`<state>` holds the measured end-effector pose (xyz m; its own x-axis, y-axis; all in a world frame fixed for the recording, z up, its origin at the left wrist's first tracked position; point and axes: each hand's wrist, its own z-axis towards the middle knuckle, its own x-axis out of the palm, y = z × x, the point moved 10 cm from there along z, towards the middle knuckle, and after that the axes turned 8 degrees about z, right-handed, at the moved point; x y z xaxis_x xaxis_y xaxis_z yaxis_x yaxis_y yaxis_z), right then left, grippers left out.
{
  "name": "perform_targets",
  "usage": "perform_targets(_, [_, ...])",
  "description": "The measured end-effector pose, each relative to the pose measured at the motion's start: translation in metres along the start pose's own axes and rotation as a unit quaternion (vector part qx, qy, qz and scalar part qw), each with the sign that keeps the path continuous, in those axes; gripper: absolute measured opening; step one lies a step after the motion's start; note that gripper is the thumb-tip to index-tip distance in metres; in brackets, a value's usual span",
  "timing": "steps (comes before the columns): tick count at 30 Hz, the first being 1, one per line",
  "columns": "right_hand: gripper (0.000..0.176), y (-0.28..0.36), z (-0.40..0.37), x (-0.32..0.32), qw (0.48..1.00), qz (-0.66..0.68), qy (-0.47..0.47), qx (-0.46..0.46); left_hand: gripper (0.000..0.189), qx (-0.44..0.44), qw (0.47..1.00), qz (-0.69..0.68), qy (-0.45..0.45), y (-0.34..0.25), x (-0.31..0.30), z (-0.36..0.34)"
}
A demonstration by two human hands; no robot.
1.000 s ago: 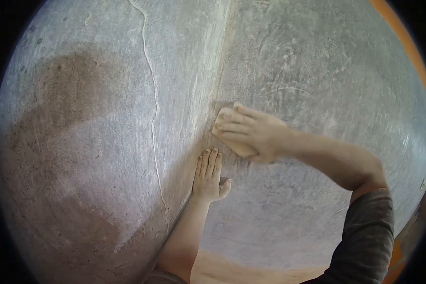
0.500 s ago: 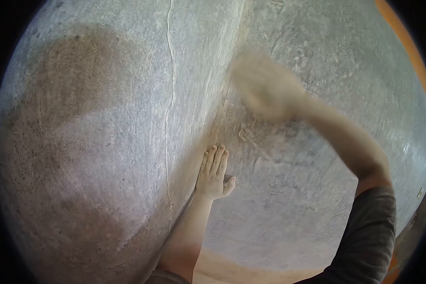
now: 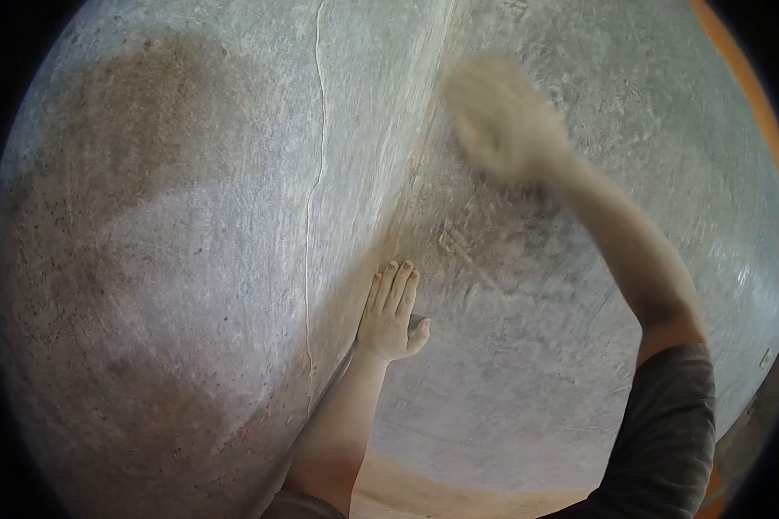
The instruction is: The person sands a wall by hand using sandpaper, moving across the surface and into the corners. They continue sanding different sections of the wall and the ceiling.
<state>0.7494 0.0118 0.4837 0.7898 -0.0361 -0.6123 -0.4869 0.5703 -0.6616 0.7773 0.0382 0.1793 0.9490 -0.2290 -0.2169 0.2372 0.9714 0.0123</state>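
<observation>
Grey, cement-like render fills nearly everything I get from the head camera. It is a wall that folds at a corner, running from the top of the view down toward me. My left hand lies flat against the wall right at that corner, with the fingers straight and together and the thumb splayed to the right, gripping nothing. My right hand is high on the face to the right of the corner, well above the left one. It is only a tan blur (I cannot tell whether its fingers are closed on anything, or whether they touch the surface). A dark grey sleeve covers that arm above the elbow.

On the face left of the corner, a thin pale crack runs from top to bottom. A broad brownish patch stains the upper left. The right face shows scratch marks just above my left hand. An orange strip edges the far right, and a tan band shows at the bottom between my arms.
</observation>
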Motion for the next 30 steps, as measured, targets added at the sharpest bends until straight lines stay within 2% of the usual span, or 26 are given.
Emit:
perform_targets(1, [0.015,-0.011,-0.009,-0.041,0.952,-0.061,-0.286,-0.085,0.075,-0.001,1.000,0.002,0.003,0.000,0.001,-0.001])
perform_targets(3, [0.013,-0.011,-0.028,-0.048,0.901,-0.086,-0.415,-0.094,0.076,0.000,1.000,-0.005,-0.007,-0.001,0.001,-0.002])
perform_targets(4, [0.016,0.004,-0.015,-0.032,0.960,-0.054,-0.273,-0.023,0.076,0.001,1.000,-0.008,-0.012,-0.001,0.000,-0.004])
perform_targets(5, [0.021,0.019,-0.015,-0.005,0.991,-0.022,-0.123,0.048,0.076,0.002,1.000,-0.007,-0.004,0.000,0.001,-0.006])
perform_targets(7, [0.023,0.100,-0.052,0.070,0.990,0.064,0.078,-0.102,0.077,0.001,1.000,-0.007,0.009,0.000,0.004,-0.008])
perform_targets(9, [0.024,0.120,-0.079,0.068,0.942,0.115,-0.104,-0.296,0.077,0.003,0.999,-0.005,0.032,-0.002,0.005,-0.010])
perform_targets(11, [0.023,0.094,-0.075,0.043,0.930,0.110,-0.201,-0.286,0.077,0.000,0.999,0.003,0.043,0.001,0.006,-0.010])
perform_targets(13, [0.023,-0.002,-0.015,-0.012,0.989,0.066,-0.133,-0.016,0.077,0.003,0.999,0.005,0.053,0.000,0.008,-0.012])
perform_targets(15, [0.022,-0.044,-0.011,-0.040,0.975,0.000,-0.200,0.095,0.077,0.003,0.999,0.003,0.034,0.000,0.007,-0.013])
perform_targets(16, [0.019,-0.024,-0.028,-0.052,0.938,-0.047,-0.340,0.042,0.077,0.002,1.000,0.001,0.023,0.000,0.007,-0.013])
perform_targets(18, [0.019,-0.010,-0.020,-0.015,0.986,0.033,-0.142,0.076,0.077,-0.002,1.000,-0.003,0.017,0.002,0.008,-0.016])
perform_targets(20, [0.022,0.084,-0.044,0.060,0.992,0.042,0.067,-0.093,0.078,-0.012,1.000,-0.010,0.018,-0.001,0.009,-0.016])
perform_targets(21, [0.024,0.100,-0.053,0.061,0.974,0.069,-0.004,-0.217,0.078,-0.015,0.999,-0.012,0.028,-0.002,0.008,-0.015])
perform_targets(22, [0.027,0.112,-0.074,0.049,0.933,0.096,-0.080,-0.338,0.078,-0.017,0.999,-0.010,0.040,0.001,0.007,-0.015])
perform_targets(25, [0.043,0.038,-0.019,0.025,0.990,-0.004,-0.013,-0.138,0.083,-0.013,0.999,0.008,0.051,0.001,0.008,-0.017])
perform_targets(27, [0.047,-0.050,0.002,-0.026,0.987,-0.068,-0.138,0.039,0.081,-0.015,0.999,-0.008,0.048,0.001,0.008,-0.018])
perform_targets(28, [0.046,-0.049,-0.041,-0.068,0.913,-0.089,-0.398,-0.010,0.080,-0.016,0.999,-0.015,0.045,0.001,0.007,-0.018])
perform_targets(29, [0.047,-0.067,-0.017,-0.042,0.962,-0.059,-0.263,0.038,0.080,-0.013,0.999,-0.010,0.040,0.003,0.007,-0.017])
perform_targets(30, [0.047,-0.033,-0.013,-0.038,0.989,-0.028,-0.121,0.087,0.081,-0.010,0.999,-0.005,0.038,0.004,0.008,-0.018])
